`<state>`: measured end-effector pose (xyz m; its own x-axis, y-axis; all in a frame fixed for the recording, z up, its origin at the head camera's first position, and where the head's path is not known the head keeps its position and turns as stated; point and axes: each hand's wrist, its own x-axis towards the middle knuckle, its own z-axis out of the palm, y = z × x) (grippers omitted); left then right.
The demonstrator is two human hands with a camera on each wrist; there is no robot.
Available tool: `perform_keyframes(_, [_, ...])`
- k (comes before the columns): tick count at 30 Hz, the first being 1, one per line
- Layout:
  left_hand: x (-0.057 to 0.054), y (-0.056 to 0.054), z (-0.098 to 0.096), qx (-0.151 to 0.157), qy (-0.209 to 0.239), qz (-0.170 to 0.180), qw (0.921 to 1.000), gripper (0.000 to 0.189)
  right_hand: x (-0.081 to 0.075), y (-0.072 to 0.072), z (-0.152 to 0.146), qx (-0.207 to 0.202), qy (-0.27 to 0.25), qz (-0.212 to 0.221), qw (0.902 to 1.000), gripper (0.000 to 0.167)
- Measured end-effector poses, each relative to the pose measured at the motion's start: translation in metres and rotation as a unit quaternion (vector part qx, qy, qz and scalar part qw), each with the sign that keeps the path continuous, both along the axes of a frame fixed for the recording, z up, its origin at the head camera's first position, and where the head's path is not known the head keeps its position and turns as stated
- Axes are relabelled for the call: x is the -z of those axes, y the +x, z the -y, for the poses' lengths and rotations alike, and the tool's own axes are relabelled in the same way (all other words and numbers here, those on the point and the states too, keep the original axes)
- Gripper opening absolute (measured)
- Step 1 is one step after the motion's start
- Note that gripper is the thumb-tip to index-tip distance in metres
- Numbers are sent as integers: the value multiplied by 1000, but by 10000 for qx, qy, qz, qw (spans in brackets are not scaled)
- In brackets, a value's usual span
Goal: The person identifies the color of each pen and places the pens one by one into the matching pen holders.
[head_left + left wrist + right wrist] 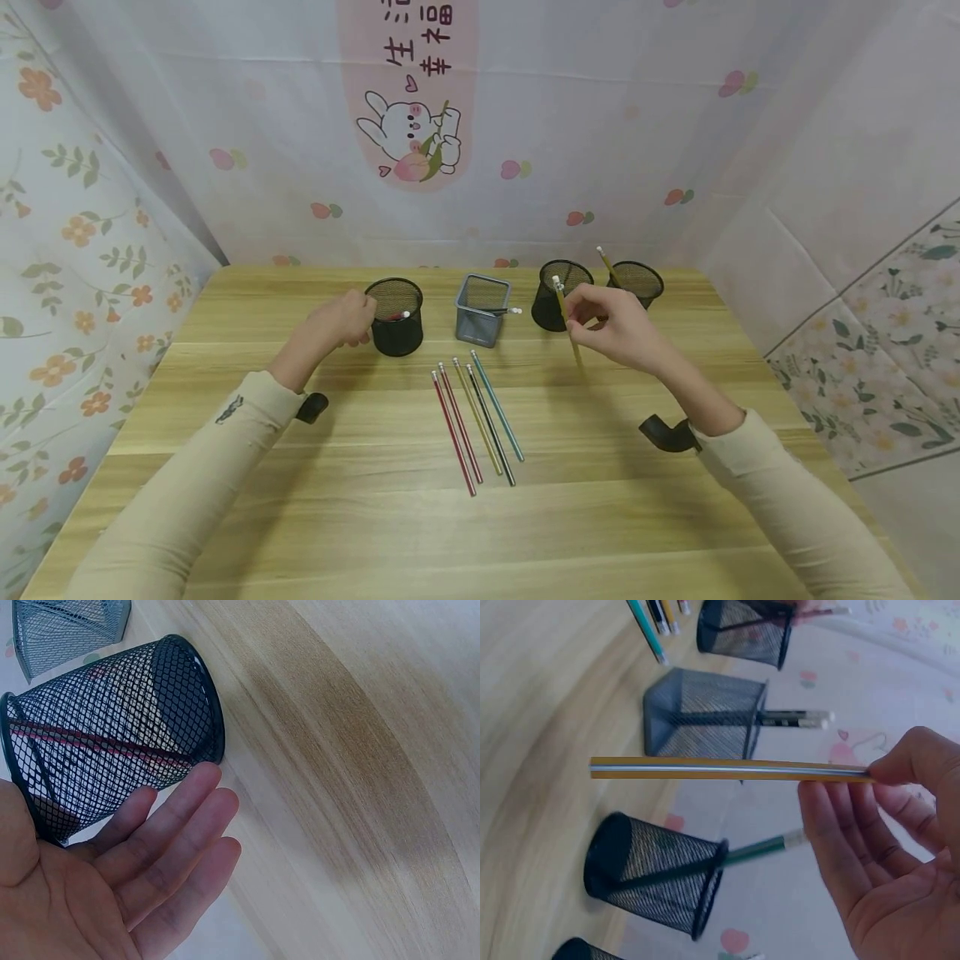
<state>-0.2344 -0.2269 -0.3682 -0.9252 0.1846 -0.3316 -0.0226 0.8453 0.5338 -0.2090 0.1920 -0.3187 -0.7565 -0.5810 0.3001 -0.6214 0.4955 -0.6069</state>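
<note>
My right hand [618, 325] pinches a yellow pencil [727, 769] between thumb and fingers near its eraser end. The pencil hangs nearly upright in front of a round black mesh cup [550, 312], which holds a green pencil [757, 851] in the right wrist view. At the left, my left hand [150, 877] is at the rim of another round black mesh cup [397, 337], its fingers extended along the side. A red pencil [82, 738] leans inside that cup. Between these cups, a grey square mesh holder [477, 329] contains a black pencil [495, 311].
Two red pencils [453, 433], a yellow pencil [477, 421], a black pencil [491, 427] and a blue pencil [498, 407] lie mid-table. At the far right stands a third round mesh cup [641, 283] with a yellow pencil [607, 265]. A patterned curtain [285, 150] hangs behind the table.
</note>
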Motion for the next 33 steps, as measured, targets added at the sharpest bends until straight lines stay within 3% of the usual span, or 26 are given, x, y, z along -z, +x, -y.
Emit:
perform_keyframes(8, [-1, 0, -2, 1, -33, -10, 10000, 53, -14, -8, -14, 119, -562, -416, 9975, 12])
perform_keyframes(15, [0, 1, -2, -10, -62, -39, 10000, 54, -23, -12, -24, 536, -1041, -594, 9913, 12])
perform_keyframes(24, [-1, 2, -2, -10, -121, -56, 9999, 53, -27, -25, -40, 1076, -1627, -989, 9758, 13])
perform_keyframes(33, [1, 1, -1, -25, -65, -3, 10000, 54, -22, -34, -47, 1595, -1764, -1509, 9595, 14])
